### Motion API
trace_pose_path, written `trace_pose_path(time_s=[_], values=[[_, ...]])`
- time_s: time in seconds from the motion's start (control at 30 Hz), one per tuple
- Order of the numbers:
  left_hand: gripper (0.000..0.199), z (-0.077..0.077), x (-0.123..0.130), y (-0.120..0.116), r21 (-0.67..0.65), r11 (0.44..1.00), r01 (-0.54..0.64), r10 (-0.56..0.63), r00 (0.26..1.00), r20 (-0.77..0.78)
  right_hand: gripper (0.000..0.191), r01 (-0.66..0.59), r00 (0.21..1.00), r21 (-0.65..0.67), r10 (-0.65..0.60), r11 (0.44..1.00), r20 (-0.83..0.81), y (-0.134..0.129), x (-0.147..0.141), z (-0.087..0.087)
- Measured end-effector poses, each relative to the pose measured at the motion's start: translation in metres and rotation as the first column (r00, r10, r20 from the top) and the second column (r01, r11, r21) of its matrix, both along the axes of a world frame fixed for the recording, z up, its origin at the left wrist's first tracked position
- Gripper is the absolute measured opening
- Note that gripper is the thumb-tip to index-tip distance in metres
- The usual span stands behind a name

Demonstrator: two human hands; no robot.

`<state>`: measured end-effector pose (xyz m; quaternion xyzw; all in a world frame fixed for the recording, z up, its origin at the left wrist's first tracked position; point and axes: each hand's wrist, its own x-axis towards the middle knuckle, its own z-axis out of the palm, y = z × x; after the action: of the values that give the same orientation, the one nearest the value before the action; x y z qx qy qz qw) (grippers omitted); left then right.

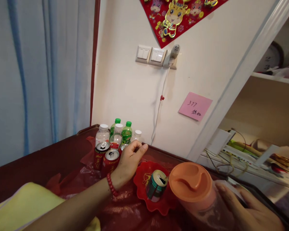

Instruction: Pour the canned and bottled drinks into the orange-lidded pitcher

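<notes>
My right hand (249, 205) is wrapped round the handle side of a see-through pitcher with an orange lid (191, 183). The pitcher stands in front, right of a red scalloped plate (141, 184). On that plate sits an opened green-and-dark drink can (156, 187). My left hand (131, 157), a red bead bracelet (112, 185) at its wrist, has its fingers curled. It is beside the red drink cans (112, 158) and partly covers one; whatever its fingers hold, if anything, is hidden.
Behind the cans stand green-capped bottles (127, 131) and white-capped clear bottles (102, 134). Red plastic film (77, 181) covers part of the dark table. A yellow cloth (26, 205) lies at left. A white cord (159, 112) runs down the wall; shelves (274, 78) are at right.
</notes>
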<state>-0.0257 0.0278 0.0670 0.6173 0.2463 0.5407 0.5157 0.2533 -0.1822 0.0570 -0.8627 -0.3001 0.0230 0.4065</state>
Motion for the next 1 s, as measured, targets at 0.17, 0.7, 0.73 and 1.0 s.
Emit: trace_pose_path(time_s=[0.17, 0.7, 0.73, 1.0], values=[[0.043, 0.002, -0.001, -0.002, 0.015, 0.999, -0.034, 0.034, 0.998, -0.045, 0.077, -0.003, 1.000, 0.060, 0.003, 0.998, -0.007, 0.002, -0.010, 0.004], [0.039, 0.001, 0.001, -0.001, 0.024, 0.998, -0.064, 0.065, 0.995, -0.070, 0.055, 0.042, 0.998, 0.223, -0.052, 0.974, 0.042, 0.008, -0.043, 0.016], [0.040, 0.001, 0.001, -0.001, 0.028, 0.997, -0.067, 0.069, 0.995, -0.073, 0.054, 0.038, 0.998, 0.229, -0.049, 0.973, 0.046, 0.008, -0.043, 0.015], [0.042, 0.004, 0.001, -0.003, 0.026, 0.996, -0.085, 0.086, 0.994, -0.070, 0.058, 0.038, 0.998, 0.245, -0.048, 0.969, 0.035, 0.009, -0.041, 0.013]])
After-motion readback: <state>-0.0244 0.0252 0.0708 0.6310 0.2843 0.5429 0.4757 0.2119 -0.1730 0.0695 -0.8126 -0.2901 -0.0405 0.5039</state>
